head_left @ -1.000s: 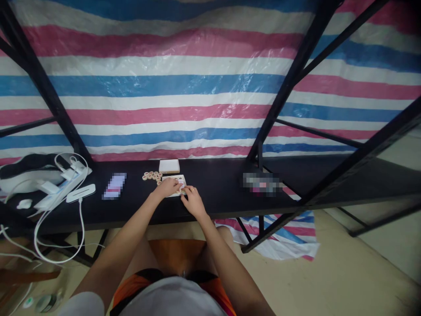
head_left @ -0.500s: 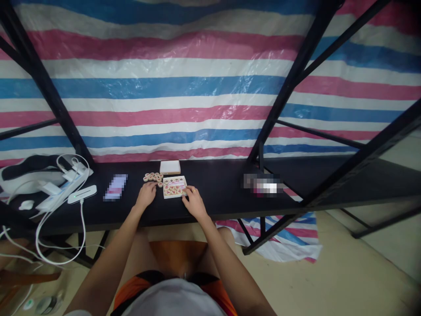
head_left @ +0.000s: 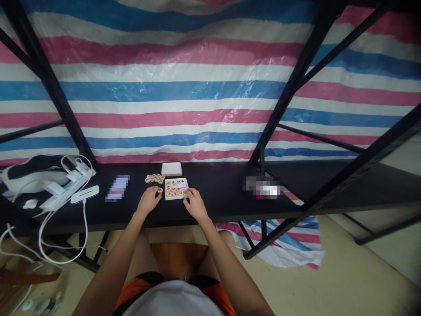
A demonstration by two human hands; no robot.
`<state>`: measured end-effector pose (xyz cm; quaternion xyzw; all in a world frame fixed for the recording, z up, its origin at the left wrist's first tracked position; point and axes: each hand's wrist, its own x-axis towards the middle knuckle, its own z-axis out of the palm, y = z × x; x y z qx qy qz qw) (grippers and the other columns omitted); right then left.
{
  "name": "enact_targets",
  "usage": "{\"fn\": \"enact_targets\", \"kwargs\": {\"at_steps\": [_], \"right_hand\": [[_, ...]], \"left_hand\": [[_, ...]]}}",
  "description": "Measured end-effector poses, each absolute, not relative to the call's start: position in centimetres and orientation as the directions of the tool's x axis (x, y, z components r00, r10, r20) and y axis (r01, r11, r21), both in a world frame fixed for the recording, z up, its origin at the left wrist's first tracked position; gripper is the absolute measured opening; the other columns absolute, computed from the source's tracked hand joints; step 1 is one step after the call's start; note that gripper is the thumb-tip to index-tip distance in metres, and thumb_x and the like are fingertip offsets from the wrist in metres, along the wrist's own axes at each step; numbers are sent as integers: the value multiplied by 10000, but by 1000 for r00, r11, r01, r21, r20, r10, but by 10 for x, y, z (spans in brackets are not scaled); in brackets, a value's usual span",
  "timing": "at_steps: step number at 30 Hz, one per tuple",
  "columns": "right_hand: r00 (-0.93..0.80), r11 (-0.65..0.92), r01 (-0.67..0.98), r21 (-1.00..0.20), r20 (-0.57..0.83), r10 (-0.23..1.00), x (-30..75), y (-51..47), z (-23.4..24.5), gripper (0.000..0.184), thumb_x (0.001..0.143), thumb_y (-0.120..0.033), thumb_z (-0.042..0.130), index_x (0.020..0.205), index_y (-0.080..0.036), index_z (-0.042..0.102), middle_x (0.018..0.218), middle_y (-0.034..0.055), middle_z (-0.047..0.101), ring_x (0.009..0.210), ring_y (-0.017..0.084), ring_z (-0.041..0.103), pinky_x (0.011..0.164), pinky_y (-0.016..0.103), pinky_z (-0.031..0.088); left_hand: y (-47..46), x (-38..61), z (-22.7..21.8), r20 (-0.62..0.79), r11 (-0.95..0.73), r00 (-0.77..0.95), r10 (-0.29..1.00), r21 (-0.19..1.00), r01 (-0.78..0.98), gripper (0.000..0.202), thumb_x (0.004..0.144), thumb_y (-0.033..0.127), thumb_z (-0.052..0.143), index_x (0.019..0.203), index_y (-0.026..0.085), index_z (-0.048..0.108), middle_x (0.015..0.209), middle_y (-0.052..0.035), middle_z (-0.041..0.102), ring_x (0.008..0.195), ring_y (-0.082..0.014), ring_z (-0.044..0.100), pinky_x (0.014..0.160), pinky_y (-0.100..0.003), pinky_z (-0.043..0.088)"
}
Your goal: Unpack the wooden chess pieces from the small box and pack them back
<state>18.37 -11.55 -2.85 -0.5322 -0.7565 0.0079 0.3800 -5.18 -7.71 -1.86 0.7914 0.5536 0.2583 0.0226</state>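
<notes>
A small white tray (head_left: 176, 196) filled with round wooden game pieces lies on the black table (head_left: 217, 197). My right hand (head_left: 194, 204) rests at the tray's right front corner, fingers curled against its edge. My left hand (head_left: 149, 199) sits just left of the tray, pinching one round wooden piece (head_left: 160, 190) at its fingertips. Several loose pieces (head_left: 154, 178) lie in a cluster behind my left hand. A white box lid (head_left: 171, 169) stands behind the tray.
A blurred card (head_left: 117, 187) lies left of the pieces. White chargers and cables (head_left: 66, 188) crowd the table's left end. A blurred object (head_left: 263, 186) sits to the right. Black frame bars (head_left: 276, 114) rise from the table; a striped tarp hangs behind.
My left hand left the tray, reached left to the loose pieces, and now holds one piece beside the tray. My right hand stayed at the tray's corner.
</notes>
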Motion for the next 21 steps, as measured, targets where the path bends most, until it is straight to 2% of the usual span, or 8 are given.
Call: {"fn": "enact_targets", "kwargs": {"at_steps": [3,7,12,14,17,21], "right_hand": [[-153,448,807,-385,595,789,183,-116,-27,261,869,-215,476,1083,-180,622,1148,107,558,1067,243,485,946,383,434],[-213,496,801,-335,615,759,180,-119,-24,259,878,-223,475,1089,-186,620,1136,99,580,1094,240,475,925,378,429],[-301,567,773,-284,623,722,179,-122,-20,269,896,-227,460,1121,-186,601,1120,98,593,1084,237,485,917,377,422],[-350,610,747,-264,624,698,180,-124,-18,282,910,-228,444,1152,-191,584,1126,96,593,1081,231,489,922,378,420],[-394,656,709,-258,626,673,181,-126,-15,303,927,-250,434,1200,-195,553,1142,100,589,1083,227,492,922,381,424],[-395,683,673,-284,642,657,182,-128,-13,296,948,-264,406,1197,-205,553,1139,101,594,1078,217,503,927,383,427]], "left_hand": [[-87,-53,-22,372,-339,194,908,375,863,180,839,252,484,960,204,608,959,-72,649,951,-244,568,839,-360,444],[-95,-55,-22,354,-255,73,932,501,827,157,812,262,520,922,217,622,953,-66,659,944,-247,587,815,-360,460],[-98,-47,-7,439,-330,-48,897,740,586,206,801,365,564,889,193,636,919,-53,683,851,-195,630,814,-323,484],[-102,-37,0,496,-421,-1,868,738,527,243,804,388,570,922,188,644,940,-54,677,836,-178,627,816,-311,485],[-109,-17,3,498,-550,245,832,681,483,268,821,373,566,1006,197,647,948,-44,668,788,-152,610,769,-282,488],[-113,-3,-6,480,-560,292,827,667,491,278,834,361,562,1042,196,644,874,-22,674,667,-118,561,681,-246,473]]}}
